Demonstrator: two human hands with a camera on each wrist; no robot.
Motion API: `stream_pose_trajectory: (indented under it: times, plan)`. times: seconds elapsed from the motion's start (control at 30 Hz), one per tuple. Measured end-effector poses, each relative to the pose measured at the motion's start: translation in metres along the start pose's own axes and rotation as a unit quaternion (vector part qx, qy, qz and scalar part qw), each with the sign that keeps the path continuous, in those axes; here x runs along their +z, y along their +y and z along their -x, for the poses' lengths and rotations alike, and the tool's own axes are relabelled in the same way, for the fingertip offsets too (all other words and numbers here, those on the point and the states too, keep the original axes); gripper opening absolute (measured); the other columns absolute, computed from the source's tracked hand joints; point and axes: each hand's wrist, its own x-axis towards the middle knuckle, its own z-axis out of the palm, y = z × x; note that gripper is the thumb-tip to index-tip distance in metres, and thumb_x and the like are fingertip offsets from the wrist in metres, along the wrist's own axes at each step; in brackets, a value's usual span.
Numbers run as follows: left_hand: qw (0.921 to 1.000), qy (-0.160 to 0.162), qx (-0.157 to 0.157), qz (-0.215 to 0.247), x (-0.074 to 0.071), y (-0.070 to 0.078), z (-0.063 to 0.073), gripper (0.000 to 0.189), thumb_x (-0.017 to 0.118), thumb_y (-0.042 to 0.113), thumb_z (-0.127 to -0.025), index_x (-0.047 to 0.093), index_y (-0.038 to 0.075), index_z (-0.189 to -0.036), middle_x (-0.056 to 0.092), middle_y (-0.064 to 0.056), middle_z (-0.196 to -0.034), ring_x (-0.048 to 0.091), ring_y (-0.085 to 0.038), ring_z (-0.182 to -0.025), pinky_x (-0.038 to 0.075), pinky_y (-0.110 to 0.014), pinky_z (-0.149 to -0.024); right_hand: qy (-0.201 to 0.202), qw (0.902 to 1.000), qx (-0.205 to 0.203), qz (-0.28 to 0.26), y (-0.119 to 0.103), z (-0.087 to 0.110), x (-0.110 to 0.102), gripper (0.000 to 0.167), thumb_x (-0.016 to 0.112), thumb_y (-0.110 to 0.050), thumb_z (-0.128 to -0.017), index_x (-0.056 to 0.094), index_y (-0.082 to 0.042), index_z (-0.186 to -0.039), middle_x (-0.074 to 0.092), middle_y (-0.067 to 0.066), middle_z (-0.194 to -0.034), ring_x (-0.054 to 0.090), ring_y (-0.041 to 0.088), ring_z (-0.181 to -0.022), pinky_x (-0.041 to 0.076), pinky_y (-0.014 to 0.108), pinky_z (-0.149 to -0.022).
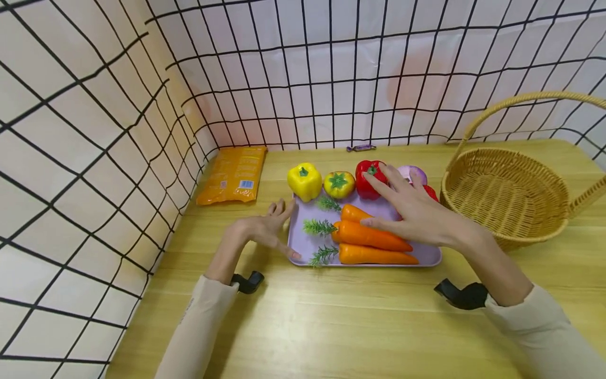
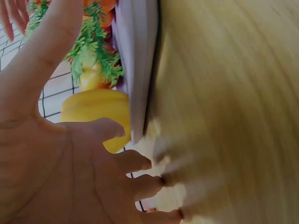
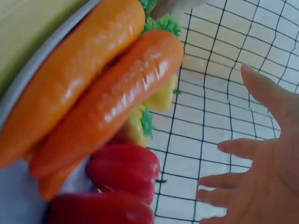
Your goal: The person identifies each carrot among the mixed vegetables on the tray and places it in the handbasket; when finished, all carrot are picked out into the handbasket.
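Observation:
A pale purple tray [image 1: 299, 239] holds several orange carrots [image 1: 374, 255] with green tops. Along its back side sit a yellow bell pepper [image 1: 304, 181], a yellow tomato-like vegetable [image 1: 339, 185], a red bell pepper [image 1: 365, 181] and a purple onion [image 1: 410, 172]. Another red vegetable [image 3: 100, 210] is mostly hidden behind my right hand in the head view. My left hand [image 1: 265, 227] is at the tray's left edge, fingers spread; whether it touches the rim is unclear. Over the tray's right part, my right hand [image 1: 418, 213] hovers with fingers extended, holding nothing.
A wicker basket [image 1: 506, 192] with a tall handle stands right of the tray. An orange packet [image 1: 235, 175] lies at the back left, and a small purple-wrapped candy [image 1: 361, 148] lies near the back wall. White walls with a black grid [image 1: 307, 68] bound the table.

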Motion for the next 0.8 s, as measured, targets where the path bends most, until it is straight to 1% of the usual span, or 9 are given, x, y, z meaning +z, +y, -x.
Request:
stream_pose_trajectory:
  times: [0.07, 0.13, 0.17, 0.27, 0.37, 0.5, 0.57, 0.7, 0.8]
  plan:
    - [0.9999, -0.001, -0.008, -0.011, 0.001, 0.001, 0.0, 0.142, 0.085, 0.062, -0.077, -0.019, 0.019, -0.165, -0.026, -0.02, -0.169, -0.017, -0.039, -0.16, 0.006, -0.067, -0.128, 0.002, 0.9994, -0.02, -0.028, -0.001, 0.0, 0.004, 0.085, 0.066, -0.052, -0.097, 0.025, -0.023, -0.166, 0.007, 0.015, -0.176, 0.008, 0.049, -0.16, 0.004, 0.076, -0.123]
    - [0.9997, 0.0, -0.013, -0.021, 0.001, 0.002, 0.0, 0.145, 0.087, 0.061, -0.075, -0.018, 0.018, -0.165, -0.025, -0.021, -0.169, -0.016, -0.04, -0.16, 0.005, -0.068, -0.128, 0.0, 0.9973, -0.038, -0.062, -0.002, -0.001, 0.008, 0.08, 0.069, -0.046, -0.098, 0.031, -0.024, -0.164, 0.014, 0.014, -0.175, 0.013, 0.047, -0.159, 0.015, 0.077, -0.121]
    - [0.9996, -0.001, -0.015, -0.023, 0.001, 0.003, 0.0, 0.146, 0.088, 0.06, -0.074, -0.018, 0.017, -0.165, -0.025, -0.021, -0.169, -0.016, -0.04, -0.16, 0.004, -0.068, -0.127, -0.003, 0.9957, -0.047, -0.08, -0.002, -0.001, 0.011, 0.078, 0.07, -0.043, -0.097, 0.034, -0.023, -0.163, 0.018, 0.013, -0.174, 0.016, 0.044, -0.159, 0.021, 0.076, -0.12]
    - [0.9995, -0.004, -0.019, -0.024, 0.002, 0.004, 0.0, 0.147, 0.089, 0.057, -0.074, -0.018, 0.016, -0.165, -0.025, -0.022, -0.169, -0.017, -0.04, -0.16, 0.002, -0.068, -0.127, -0.013, 0.991, -0.065, -0.116, -0.001, -0.005, 0.02, 0.073, 0.074, -0.037, -0.096, 0.043, -0.02, -0.159, 0.031, 0.013, -0.17, 0.028, 0.04, -0.156, 0.031, 0.071, -0.12]
    - [0.9994, -0.004, -0.02, -0.029, 0.003, 0.004, -0.002, 0.148, 0.09, 0.056, -0.073, -0.019, 0.015, -0.165, -0.026, -0.022, -0.168, -0.018, -0.039, -0.159, 0.001, -0.067, -0.127, -0.022, 0.9875, -0.056, -0.146, 0.002, -0.009, 0.03, 0.07, 0.076, -0.036, -0.094, 0.047, -0.021, -0.156, 0.04, 0.013, -0.165, 0.039, 0.038, -0.151, 0.037, 0.067, -0.118]
    - [0.9992, -0.001, -0.018, -0.034, 0.005, 0.003, -0.004, 0.148, 0.09, 0.056, -0.073, -0.019, 0.015, -0.164, -0.025, -0.022, -0.169, -0.018, -0.039, -0.16, 0.002, -0.067, -0.128, -0.019, 0.9847, -0.033, -0.17, 0.007, -0.011, 0.04, 0.065, 0.078, -0.033, -0.093, 0.053, -0.02, -0.153, 0.048, 0.013, -0.158, 0.051, 0.038, -0.139, 0.041, 0.067, -0.115]
    - [0.9993, 0.0, -0.017, -0.032, 0.006, 0.004, -0.004, 0.148, 0.09, 0.056, -0.073, -0.019, 0.015, -0.164, -0.025, -0.022, -0.169, -0.018, -0.039, -0.16, 0.001, -0.067, -0.128, -0.015, 0.9836, -0.019, -0.179, 0.01, -0.012, 0.043, 0.064, 0.078, -0.033, -0.093, 0.055, -0.021, -0.151, 0.053, 0.012, -0.155, 0.054, 0.036, -0.135, 0.043, 0.065, -0.114]
    - [0.9996, 0.0, -0.016, -0.025, 0.006, 0.004, -0.004, 0.148, 0.09, 0.055, -0.073, -0.02, 0.016, -0.164, -0.026, -0.022, -0.168, -0.019, -0.038, -0.159, 0.0, -0.066, -0.128, -0.007, 0.981, 0.0, -0.194, 0.014, -0.013, 0.049, 0.061, 0.08, -0.032, -0.092, 0.059, -0.021, -0.148, 0.063, 0.008, -0.145, 0.058, 0.03, -0.128, 0.047, 0.057, -0.111]
    - [0.9996, 0.0, -0.015, -0.024, 0.006, 0.003, -0.004, 0.148, 0.09, 0.055, -0.073, -0.02, 0.016, -0.164, -0.026, -0.022, -0.169, -0.019, -0.038, -0.16, 0.0, -0.065, -0.128, -0.002, 0.9802, -0.001, -0.198, 0.016, -0.015, 0.051, 0.059, 0.081, -0.03, -0.091, 0.062, -0.021, -0.146, 0.065, 0.005, -0.143, 0.059, 0.026, -0.124, 0.049, 0.051, -0.107]
